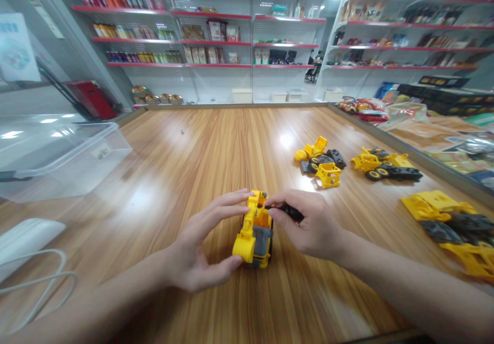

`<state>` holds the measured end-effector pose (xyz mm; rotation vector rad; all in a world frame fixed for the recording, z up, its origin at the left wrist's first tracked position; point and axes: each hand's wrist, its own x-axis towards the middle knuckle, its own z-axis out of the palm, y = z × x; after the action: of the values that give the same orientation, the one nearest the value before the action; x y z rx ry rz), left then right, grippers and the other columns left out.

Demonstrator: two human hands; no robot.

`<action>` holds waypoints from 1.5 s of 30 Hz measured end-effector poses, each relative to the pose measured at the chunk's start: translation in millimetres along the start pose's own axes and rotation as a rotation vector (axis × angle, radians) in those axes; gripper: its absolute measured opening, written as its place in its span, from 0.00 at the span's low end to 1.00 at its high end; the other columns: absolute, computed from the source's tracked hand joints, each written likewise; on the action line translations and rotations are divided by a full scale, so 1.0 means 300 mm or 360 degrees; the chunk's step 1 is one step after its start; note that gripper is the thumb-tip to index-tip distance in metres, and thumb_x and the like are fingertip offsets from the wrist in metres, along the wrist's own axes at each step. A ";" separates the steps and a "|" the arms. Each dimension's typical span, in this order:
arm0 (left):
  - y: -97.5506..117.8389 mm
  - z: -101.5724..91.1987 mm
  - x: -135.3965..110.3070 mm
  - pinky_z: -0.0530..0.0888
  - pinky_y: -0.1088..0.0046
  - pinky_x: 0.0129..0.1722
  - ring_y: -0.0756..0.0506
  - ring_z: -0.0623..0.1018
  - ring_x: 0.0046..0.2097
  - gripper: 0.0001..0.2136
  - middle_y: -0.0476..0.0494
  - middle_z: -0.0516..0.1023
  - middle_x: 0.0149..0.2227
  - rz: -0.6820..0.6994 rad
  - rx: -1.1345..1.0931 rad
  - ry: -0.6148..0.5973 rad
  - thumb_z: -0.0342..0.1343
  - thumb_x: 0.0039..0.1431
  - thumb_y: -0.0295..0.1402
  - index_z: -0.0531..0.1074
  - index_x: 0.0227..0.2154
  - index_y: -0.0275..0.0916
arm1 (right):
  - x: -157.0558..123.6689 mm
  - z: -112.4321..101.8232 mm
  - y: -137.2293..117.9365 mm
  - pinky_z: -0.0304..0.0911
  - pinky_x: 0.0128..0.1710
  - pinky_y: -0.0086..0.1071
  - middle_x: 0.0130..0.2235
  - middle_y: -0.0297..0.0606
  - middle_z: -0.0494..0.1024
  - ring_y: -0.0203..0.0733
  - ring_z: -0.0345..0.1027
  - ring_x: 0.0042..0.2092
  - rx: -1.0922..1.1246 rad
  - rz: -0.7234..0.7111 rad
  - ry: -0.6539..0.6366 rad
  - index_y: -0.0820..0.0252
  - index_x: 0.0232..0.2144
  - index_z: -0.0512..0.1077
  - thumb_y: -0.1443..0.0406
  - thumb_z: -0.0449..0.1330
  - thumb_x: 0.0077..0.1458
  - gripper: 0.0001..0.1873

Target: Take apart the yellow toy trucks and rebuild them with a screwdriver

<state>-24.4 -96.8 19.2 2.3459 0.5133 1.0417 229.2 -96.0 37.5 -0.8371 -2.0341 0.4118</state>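
A yellow and grey toy construction truck point(254, 236) stands on the wooden table point(200, 159) right in front of me. My left hand point(200, 246) grips it from the left, fingers over its top and thumb against its front scoop. My right hand point(309, 225) is closed on a small black tool point(287, 210), likely a screwdriver, whose tip meets the truck's upper right side.
Loose yellow and black toy parts point(322, 161) lie further back to the right, with a part-built toy point(382, 164) and more pieces point(451, 220) at the far right. A clear plastic bin point(57, 159) stands at the left, a white object with a cable point(27, 238) before it. Shop shelves line the back.
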 end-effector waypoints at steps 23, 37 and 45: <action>-0.103 0.006 -0.021 0.76 0.60 0.52 0.39 0.74 0.56 0.24 0.35 0.71 0.57 -0.0759 0.0001 0.0470 0.55 0.63 0.34 0.60 0.61 0.40 | -0.012 0.026 0.095 0.53 0.25 0.28 0.22 0.24 0.66 0.33 0.60 0.23 -0.0199 0.0558 -0.0341 0.59 0.60 0.61 0.59 0.63 0.54 0.33; -0.118 -0.001 -0.025 0.75 0.59 0.54 0.39 0.74 0.57 0.23 0.38 0.72 0.58 -0.0683 -0.0017 0.0326 0.52 0.65 0.34 0.60 0.62 0.42 | -0.015 0.029 0.098 0.50 0.23 0.27 0.20 0.23 0.66 0.34 0.61 0.22 -0.0163 0.0617 -0.0321 0.59 0.51 0.64 0.59 0.64 0.53 0.25; -0.098 0.010 -0.019 0.71 0.56 0.57 0.39 0.74 0.56 0.40 0.37 0.71 0.56 -0.0580 0.0302 0.0186 0.65 0.53 0.36 0.50 0.65 0.44 | -0.015 0.036 0.135 0.58 0.28 0.30 0.30 0.35 0.79 0.38 0.70 0.29 -0.0356 0.0790 -0.0039 0.59 0.43 0.74 0.62 0.56 0.60 0.12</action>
<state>-29.4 -77.3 -3.3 2.2386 1.0806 0.9938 238.5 -69.7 5.8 -1.4907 -1.9033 0.4705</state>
